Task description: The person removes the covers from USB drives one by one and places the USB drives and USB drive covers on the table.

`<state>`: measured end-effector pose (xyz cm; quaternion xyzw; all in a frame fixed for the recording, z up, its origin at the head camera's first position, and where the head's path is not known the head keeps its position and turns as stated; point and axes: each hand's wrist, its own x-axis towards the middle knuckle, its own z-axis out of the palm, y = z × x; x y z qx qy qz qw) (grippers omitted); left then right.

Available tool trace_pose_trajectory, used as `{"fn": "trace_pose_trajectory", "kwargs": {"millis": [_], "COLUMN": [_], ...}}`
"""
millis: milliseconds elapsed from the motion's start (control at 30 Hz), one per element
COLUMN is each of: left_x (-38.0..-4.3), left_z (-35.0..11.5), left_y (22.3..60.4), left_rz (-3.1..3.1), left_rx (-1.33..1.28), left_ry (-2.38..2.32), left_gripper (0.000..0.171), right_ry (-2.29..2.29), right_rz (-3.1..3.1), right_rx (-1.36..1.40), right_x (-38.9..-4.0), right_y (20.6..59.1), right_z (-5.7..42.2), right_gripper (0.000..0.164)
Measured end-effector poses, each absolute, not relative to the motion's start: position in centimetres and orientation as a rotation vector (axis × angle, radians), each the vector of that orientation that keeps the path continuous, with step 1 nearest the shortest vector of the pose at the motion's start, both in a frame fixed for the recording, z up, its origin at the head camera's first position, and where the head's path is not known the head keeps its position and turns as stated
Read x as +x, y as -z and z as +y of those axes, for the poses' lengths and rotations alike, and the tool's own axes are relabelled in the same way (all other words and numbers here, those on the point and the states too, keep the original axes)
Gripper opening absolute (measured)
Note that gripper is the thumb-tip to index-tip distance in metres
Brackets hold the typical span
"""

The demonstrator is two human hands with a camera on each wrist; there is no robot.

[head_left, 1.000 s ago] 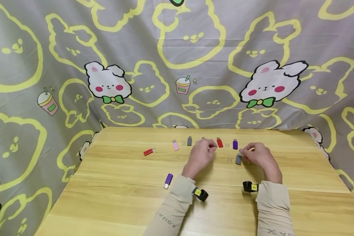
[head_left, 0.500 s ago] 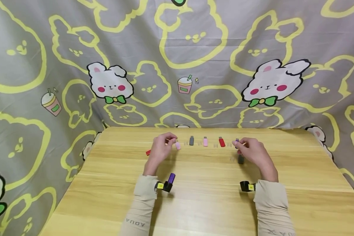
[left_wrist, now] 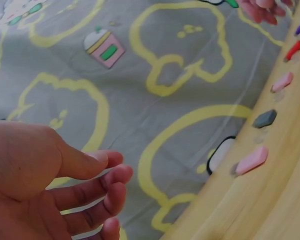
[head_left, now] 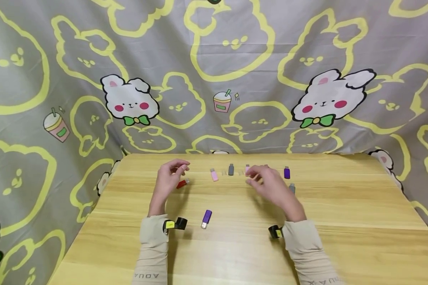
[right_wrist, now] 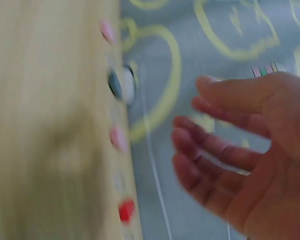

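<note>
My left hand (head_left: 169, 176) is raised over the table's left part, above a red USB stick (head_left: 182, 183). Its fingers bend loosely, and the left wrist view shows no object between them. Over the row's right half hovers my right hand (head_left: 271, 188), fingers relaxed, holding nothing in the right wrist view. It partly covers a pink USB stick (head_left: 247, 168) and most of another red one. Left of these lie a grey USB stick (head_left: 231, 170) and another pink USB stick (head_left: 214, 175). A purple USB stick (head_left: 287, 172) lies to the right.
Small clear caps (head_left: 224, 173) lie between the sticks. A second grey stick (head_left: 292, 187) is partly behind my right hand. Another purple stick (head_left: 206, 218) lies nearer me on the wooden table (head_left: 235, 253). A patterned curtain (head_left: 185, 91) hangs behind the table.
My left hand has moved left from the row's middle, past the left pink stick, to above the red one. My right hand has shifted left, away from the purple and grey sticks.
</note>
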<state>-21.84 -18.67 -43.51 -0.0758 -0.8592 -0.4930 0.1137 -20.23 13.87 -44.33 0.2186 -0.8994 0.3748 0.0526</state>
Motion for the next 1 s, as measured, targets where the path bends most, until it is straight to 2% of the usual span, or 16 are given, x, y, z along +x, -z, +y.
{"fn": "trace_pose_trajectory", "kwargs": {"millis": [233,533,767,1000], "left_x": [-21.6,-21.2,-21.6,-21.6], "left_z": [-20.1,-20.5,-20.3,-20.3], "left_y": [43.0,42.6,42.7,43.0], "left_rz": [-2.468,-2.437,-2.455,-2.468], "left_rx": [-0.116,-0.116,-0.118,-0.115], "left_ry": [1.586,1.637,1.625,1.615], "left_gripper": [0.017,0.019,0.016,0.017], "right_ry": [-1.068,-0.849,-0.823,-0.851], "right_rz": [-2.567,-2.671,-2.616,-2.671], "right_rx": [1.020,1.411,1.582,1.526], "right_x": [-18.7,-16.4,-16.2,-16.2], "right_y": [44.9,46.7,47.7,47.9], "right_z": [8.2,3.8,2.4,2.1], "right_gripper": [0.026,0.023,0.019,0.015]}}
